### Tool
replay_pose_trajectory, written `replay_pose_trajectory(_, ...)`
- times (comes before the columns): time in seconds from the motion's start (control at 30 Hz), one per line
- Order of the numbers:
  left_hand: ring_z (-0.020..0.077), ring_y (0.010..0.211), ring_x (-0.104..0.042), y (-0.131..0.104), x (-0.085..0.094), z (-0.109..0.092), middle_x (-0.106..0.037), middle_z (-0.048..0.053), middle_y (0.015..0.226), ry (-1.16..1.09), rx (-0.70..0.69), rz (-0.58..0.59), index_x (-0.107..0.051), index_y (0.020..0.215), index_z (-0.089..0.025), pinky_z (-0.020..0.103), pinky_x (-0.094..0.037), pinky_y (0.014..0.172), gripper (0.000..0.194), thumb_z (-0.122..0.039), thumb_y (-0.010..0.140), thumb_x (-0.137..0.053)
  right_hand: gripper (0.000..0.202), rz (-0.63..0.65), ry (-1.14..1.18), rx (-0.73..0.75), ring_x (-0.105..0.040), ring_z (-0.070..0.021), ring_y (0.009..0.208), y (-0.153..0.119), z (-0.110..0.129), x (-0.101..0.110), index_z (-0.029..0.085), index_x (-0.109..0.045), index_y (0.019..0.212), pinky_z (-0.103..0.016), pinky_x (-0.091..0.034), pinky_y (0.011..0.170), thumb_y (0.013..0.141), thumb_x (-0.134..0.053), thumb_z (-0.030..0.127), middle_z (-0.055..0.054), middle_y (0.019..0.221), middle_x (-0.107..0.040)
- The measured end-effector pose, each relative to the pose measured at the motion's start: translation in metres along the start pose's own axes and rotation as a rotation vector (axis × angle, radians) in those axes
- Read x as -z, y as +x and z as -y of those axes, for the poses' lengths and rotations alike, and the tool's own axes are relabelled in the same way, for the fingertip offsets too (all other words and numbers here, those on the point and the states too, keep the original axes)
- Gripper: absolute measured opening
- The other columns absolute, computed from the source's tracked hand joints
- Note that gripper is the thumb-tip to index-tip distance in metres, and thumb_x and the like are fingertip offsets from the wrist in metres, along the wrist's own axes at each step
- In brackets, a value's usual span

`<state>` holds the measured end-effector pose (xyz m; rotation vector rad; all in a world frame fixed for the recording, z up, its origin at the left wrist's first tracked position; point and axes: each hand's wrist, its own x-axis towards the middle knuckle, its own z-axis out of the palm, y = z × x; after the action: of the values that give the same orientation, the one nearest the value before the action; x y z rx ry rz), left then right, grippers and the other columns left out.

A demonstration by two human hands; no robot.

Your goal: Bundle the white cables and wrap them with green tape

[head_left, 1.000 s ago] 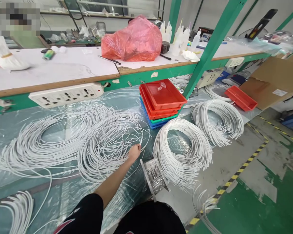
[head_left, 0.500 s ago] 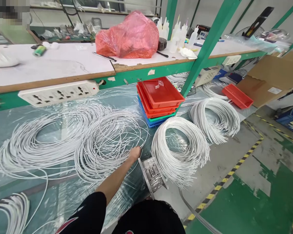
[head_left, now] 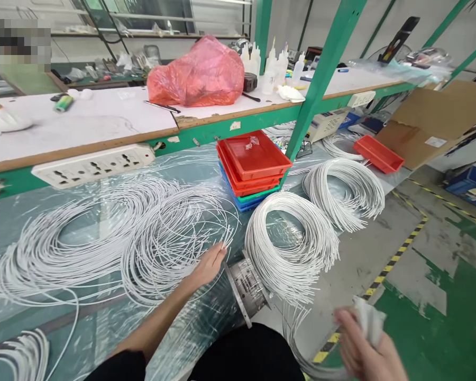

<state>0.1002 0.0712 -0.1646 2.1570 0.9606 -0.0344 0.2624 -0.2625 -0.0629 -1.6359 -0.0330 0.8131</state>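
My left hand is closed around white wire ends at the right side of a loose, tangled coil of white wires. Just right of that hand stands a metal spool-like cylinder with flat end flanges, at the bench edge. My right hand, slightly blurred, is raised over the floor at lower right and grips a crumpled white cloth. A neater coil of white wires lies beyond the spool. Below it, a wire bundle runs down toward my right forearm.
Stacked red, green and blue trays stand behind the coils. More white wire coils lie left and right. A green post rises from the bench. A power strip is fixed under the shelf. Another person is at far left.
My right hand has come into view at lower right with the white cloth. My left hand has shifted slightly left and turned, its fingers showing more. The view has tilted a little.
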Motion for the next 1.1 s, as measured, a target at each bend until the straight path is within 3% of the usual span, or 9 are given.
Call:
replay_pose_trajectory(0.07, 0.02, 0.079, -0.055, -0.029, 0.008, -0.025, -0.058, 0.004, 0.081, -0.249, -0.095, 0.069, -0.053, 0.089, -0.02, 0.031, -0.046, 0.077, 0.042, -0.047, 0.101, -0.023, 0.048, 0.12, -0.001, -0.031, -0.018, -0.0076, 0.042, 0.007, 0.005, -0.039, 0.017, -0.065, 0.091, -0.024, -0.016, 0.04, 0.077, -0.073, 0.063, 0.01, 0.049, -0.024)
replay_pose_trajectory(0.13, 0.0153, 0.064, -0.043, -0.054, 0.013, -0.052, -0.046, -0.001, 0.069, -0.447, -0.138, 0.164, -0.043, 0.076, -0.021, 0.028, -0.041, 0.065, 0.041, -0.049, 0.101, -0.026, 0.052, 0.255, -0.044, 0.022, -0.017, -0.0077, 0.042, 0.013, 0.01, -0.07, 0.016, -0.068, 0.097, -0.024, -0.013, 0.041, 0.08, -0.069, 0.064, 0.01, 0.047, -0.022)
replay_pose_trajectory(0.23, 0.013, 0.061, -0.035, -0.08, 0.013, -0.085, -0.039, -0.004, 0.068, -0.581, -0.113, 0.285, -0.042, 0.075, -0.021, 0.027, -0.036, 0.061, 0.038, -0.049, 0.099, -0.033, 0.053, 0.41, -0.097, 0.109, -0.023, -0.0096, 0.04, 0.023, 0.013, -0.1, 0.015, -0.072, 0.1, -0.025, -0.019, 0.039, 0.08, -0.068, 0.065, 0.009, 0.043, -0.026)
replay_pose_trajectory(0.3, 0.0132, 0.062, -0.035, -0.09, 0.009, -0.099, -0.037, -0.004, 0.068, -0.619, -0.086, 0.301, -0.047, 0.08, -0.02, 0.027, -0.034, 0.06, 0.037, -0.05, 0.099, -0.033, 0.052, 0.458, -0.112, 0.173, -0.03, -0.0118, 0.041, 0.028, 0.011, -0.11, 0.016, -0.075, 0.098, -0.026, -0.025, 0.04, 0.08, -0.067, 0.064, 0.007, 0.042, -0.031)
replay_pose_trajectory(0.43, 0.0161, 0.067, -0.043, -0.098, -0.005, -0.111, -0.044, -0.001, 0.07, -0.576, -0.067, 0.162, -0.055, 0.087, -0.019, 0.029, -0.039, 0.064, 0.045, -0.055, 0.098, -0.029, 0.046, 0.466, -0.08, 0.263, -0.038, -0.015, 0.046, 0.032, 0.009, -0.117, 0.017, -0.077, 0.093, -0.026, -0.032, 0.044, 0.083, -0.066, 0.061, 0.005, 0.043, -0.034)
replay_pose_trajectory(0.57, 0.0168, 0.072, -0.048, -0.103, -0.01, -0.119, -0.052, 0.001, 0.074, -0.463, -0.119, 0.061, -0.05, 0.075, -0.02, 0.03, -0.041, 0.072, 0.049, -0.053, 0.101, -0.025, 0.042, 0.497, -0.056, 0.272, -0.036, -0.0134, 0.046, 0.034, 0.01, -0.121, 0.018, -0.071, 0.073, -0.025, -0.029, 0.043, 0.084, -0.066, 0.058, 0.004, 0.045, -0.034)
replay_pose_trajectory(0.73, 0.0162, 0.073, -0.048, -0.102, 0.0, -0.125, -0.054, 0.001, 0.077, -0.459, -0.195, 0.145, -0.056, 0.086, -0.019, 0.03, -0.04, 0.074, 0.047, -0.05, 0.102, -0.025, 0.045, 0.524, 0.029, 0.203, -0.029, -0.0071, 0.043, 0.039, 0.003, -0.125, 0.016, -0.062, 0.067, -0.023, -0.021, 0.039, 0.083, -0.069, 0.057, 0.004, 0.054, -0.042)
replay_pose_trajectory(0.93, 0.0113, 0.057, -0.026, -0.096, 0.007, -0.12, -0.031, -0.005, 0.06, -0.68, -0.15, 0.441, -0.042, 0.067, -0.019, 0.026, -0.026, 0.055, 0.053, -0.06, 0.099, -0.031, 0.044, 0.603, 0.111, 0.085, -0.022, -0.0043, 0.038, 0.042, 0.004, -0.12, 0.016, -0.06, 0.07, -0.022, -0.014, 0.036, 0.078, -0.075, 0.056, 0.007, 0.048, -0.041)
replay_pose_trajectory(1.1, 0.0139, 0.062, -0.048, -0.099, 0.003, -0.123, -0.052, 0.0, 0.064, -0.525, -0.176, 0.317, -0.05, 0.066, -0.018, 0.027, -0.039, 0.065, 0.058, -0.054, 0.102, -0.023, 0.042, 0.555, 0.111, 0.179, -0.025, -0.0055, 0.041, 0.041, 0.008, -0.12, 0.015, -0.062, 0.068, -0.022, -0.018, 0.038, 0.078, -0.075, 0.054, 0.006, 0.049, -0.04)
